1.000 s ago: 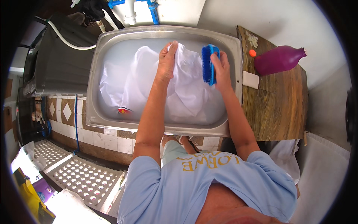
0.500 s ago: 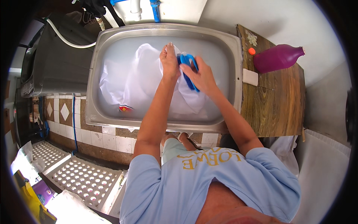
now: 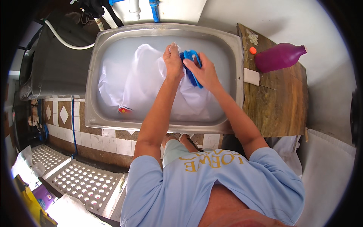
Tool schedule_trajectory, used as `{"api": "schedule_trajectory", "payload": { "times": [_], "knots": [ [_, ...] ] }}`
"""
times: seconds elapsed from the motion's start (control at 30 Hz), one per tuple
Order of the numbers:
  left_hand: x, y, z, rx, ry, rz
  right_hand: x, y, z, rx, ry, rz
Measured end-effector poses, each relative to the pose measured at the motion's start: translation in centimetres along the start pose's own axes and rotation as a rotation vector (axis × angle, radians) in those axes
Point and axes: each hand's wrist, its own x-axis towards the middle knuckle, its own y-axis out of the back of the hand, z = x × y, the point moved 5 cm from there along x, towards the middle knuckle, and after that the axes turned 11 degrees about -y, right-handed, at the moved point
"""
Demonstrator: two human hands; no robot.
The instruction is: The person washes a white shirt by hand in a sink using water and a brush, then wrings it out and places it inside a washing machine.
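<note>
A blue scrub brush [image 3: 196,59] with a looped handle is gripped in my right hand [image 3: 206,72], its dark blue bristles turned left against white fabric. My left hand [image 3: 173,62] is closed on a bunched part of the white cloth [image 3: 145,79], right beside the brush. The rest of the cloth spreads through cloudy water in a steel sink [image 3: 90,94]. Near the sink's lower left, a small red and yellow patch [image 3: 124,109] shows on the cloth.
On the wooden counter [image 3: 280,109] to the right lie a purple bottle [image 3: 278,58] on its side, an orange cap [image 3: 253,50] and a whitish block [image 3: 251,76]. A dark appliance [image 3: 56,68] with a white hose [image 3: 62,41] borders the sink's left. Blue pipe [image 3: 155,11] runs behind.
The brush has shifted slightly up against the cloth with my right hand. My left hand keeps its hold in nearly the same place. The whole view has moved a little.
</note>
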Motion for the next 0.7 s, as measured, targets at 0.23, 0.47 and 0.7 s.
{"api": "schedule_trajectory", "payload": {
  "times": [0.23,0.47,0.7],
  "knots": [
    [-0.5,-0.9,-0.9,0.023,-0.023,0.002,5.2,-0.2,-2.1,-0.029,0.019,0.147],
    [-0.4,-0.7,-0.3,-0.085,0.029,0.028,1.2,0.5,-0.1,-0.068,0.017,0.06],
    [-0.5,-0.3,-0.6,-0.005,0.063,0.022,2.7,-0.4,-1.6,-0.037,0.006,0.106]
  ]
}}
